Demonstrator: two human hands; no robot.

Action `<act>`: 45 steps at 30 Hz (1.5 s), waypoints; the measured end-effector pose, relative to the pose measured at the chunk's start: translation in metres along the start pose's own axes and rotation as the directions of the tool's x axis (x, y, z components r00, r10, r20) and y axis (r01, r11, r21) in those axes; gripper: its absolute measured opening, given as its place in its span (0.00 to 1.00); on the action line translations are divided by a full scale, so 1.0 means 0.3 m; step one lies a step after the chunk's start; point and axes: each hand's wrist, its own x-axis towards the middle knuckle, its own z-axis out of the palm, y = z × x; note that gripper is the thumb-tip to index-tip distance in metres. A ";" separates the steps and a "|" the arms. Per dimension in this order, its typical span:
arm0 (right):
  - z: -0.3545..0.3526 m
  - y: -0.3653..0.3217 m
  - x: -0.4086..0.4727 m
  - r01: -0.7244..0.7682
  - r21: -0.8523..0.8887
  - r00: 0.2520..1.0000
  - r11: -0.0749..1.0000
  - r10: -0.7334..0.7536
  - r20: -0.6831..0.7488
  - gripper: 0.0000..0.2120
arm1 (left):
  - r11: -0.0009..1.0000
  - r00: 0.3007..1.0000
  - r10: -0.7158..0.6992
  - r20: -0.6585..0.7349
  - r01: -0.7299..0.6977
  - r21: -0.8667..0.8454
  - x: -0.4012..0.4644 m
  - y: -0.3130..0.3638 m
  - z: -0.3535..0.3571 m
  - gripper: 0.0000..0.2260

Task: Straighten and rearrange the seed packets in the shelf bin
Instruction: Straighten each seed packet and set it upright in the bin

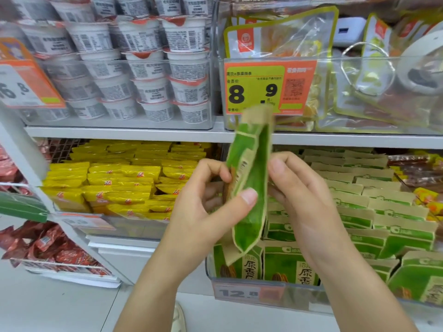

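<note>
Both hands, left hand (203, 202) and right hand (297, 200), pinch one green seed packet (249, 188) edge-on; probably best squared upright before sliding into the bin (239, 283).

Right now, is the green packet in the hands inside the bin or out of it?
Out. Both hands, left hand and right hand, hold the green packet upright above the bin.
</note>
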 end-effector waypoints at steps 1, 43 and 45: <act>0.002 -0.001 -0.001 -0.024 -0.013 0.998 1.000 0.024 0.059 0.22 | 0.998 0.996 0.020 -0.091 -0.025 -0.059 0.005 0.000 -0.007 0.21; 0.033 0.052 -0.018 0.311 -0.738 0.897 0.599 -0.443 0.018 0.23 | 0.946 0.907 0.013 -0.420 -0.148 -0.290 0.001 0.020 0.057 0.13; 0.039 0.032 -0.025 0.241 -0.588 0.937 0.772 -0.343 -0.065 0.25 | 0.930 0.912 -0.018 -0.410 -0.136 -0.342 0.007 0.016 0.034 0.11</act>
